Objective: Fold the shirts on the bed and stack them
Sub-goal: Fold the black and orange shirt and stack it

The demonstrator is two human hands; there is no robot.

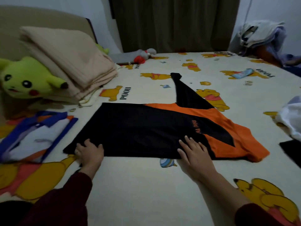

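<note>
A black and orange shirt [138,128] lies spread on the bed, hem to the left and orange shoulders to the right. One black sleeve [187,93] stretches away toward the far side. My left hand [88,152] grips the near left hem corner with curled fingers. My right hand [195,154] lies flat with straight fingers on the near edge, close to the orange part. A folded blue, white and orange shirt [32,136] rests at the left.
The bed has a cream cartoon-bear sheet [146,185]. Folded beige blankets [65,62] and a green plush toy [27,79] sit at the far left. White cloth [291,121] and a dark garment [291,150] lie at the right edge. A clothes pile [260,35] stands at the far right.
</note>
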